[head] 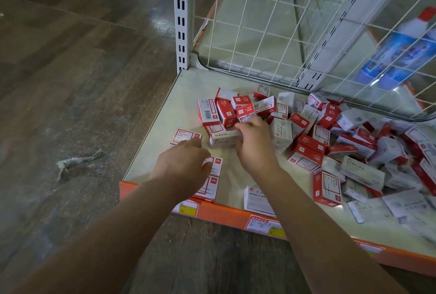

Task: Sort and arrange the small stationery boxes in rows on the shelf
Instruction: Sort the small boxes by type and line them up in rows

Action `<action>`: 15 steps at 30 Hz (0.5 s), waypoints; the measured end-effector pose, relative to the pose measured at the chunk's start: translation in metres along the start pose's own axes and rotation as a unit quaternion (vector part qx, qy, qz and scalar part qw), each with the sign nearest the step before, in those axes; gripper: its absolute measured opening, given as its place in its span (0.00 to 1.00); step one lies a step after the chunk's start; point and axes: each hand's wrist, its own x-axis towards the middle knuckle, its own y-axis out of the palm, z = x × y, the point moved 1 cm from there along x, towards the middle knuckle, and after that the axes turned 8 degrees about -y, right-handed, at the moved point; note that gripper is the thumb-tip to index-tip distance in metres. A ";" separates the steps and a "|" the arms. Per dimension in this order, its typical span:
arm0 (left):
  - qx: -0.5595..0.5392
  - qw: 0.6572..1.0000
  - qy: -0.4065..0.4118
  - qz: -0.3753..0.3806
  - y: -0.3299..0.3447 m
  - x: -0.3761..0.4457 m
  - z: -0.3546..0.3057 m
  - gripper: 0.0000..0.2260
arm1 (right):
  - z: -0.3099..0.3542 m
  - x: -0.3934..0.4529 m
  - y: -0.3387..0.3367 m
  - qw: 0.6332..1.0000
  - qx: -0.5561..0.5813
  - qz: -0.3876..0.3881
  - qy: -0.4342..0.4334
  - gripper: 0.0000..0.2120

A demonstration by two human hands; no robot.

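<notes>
On the shelf [151, 152], right hand [253, 145] seemingly grips a staples box [223, 139].

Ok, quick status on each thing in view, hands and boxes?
right hand: grips the staples box
staples box: lying flat, held at its right end
left hand: resting on flat paper clip boxes, fingers relaxed
paper clip boxes: flat, lined along the left front
box pile: jumbled, unsorted
shelf: left edge bare
</notes>
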 end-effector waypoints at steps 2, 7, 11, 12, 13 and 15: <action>-0.001 1.000 0.001 -0.001 0.001 -0.001 0.001 0.17 | -0.002 0.000 -0.001 1.000 0.006 -0.001 0.013 0.14; -0.021 1.000 -0.009 -0.005 0.002 -0.006 0.002 0.17 | -0.004 -0.005 -0.004 0.998 0.048 -0.011 0.025 0.13; -0.053 0.998 -0.014 0.002 0.005 -0.013 0.003 0.17 | -0.007 -0.013 -0.007 0.993 0.098 -0.035 0.047 0.10; -0.058 0.998 -0.014 0.000 0.006 -0.015 0.003 0.17 | -0.008 -0.015 -0.009 0.992 0.107 -0.044 0.052 0.09; -0.064 0.998 -0.014 -0.005 0.006 -0.018 0.002 0.17 | -0.009 -0.017 -0.011 0.991 0.114 -0.052 0.054 0.08; -0.087 0.996 -0.024 -0.020 0.008 -0.023 0.001 0.17 | -0.011 -0.022 -0.016 0.988 0.132 -0.066 0.056 0.08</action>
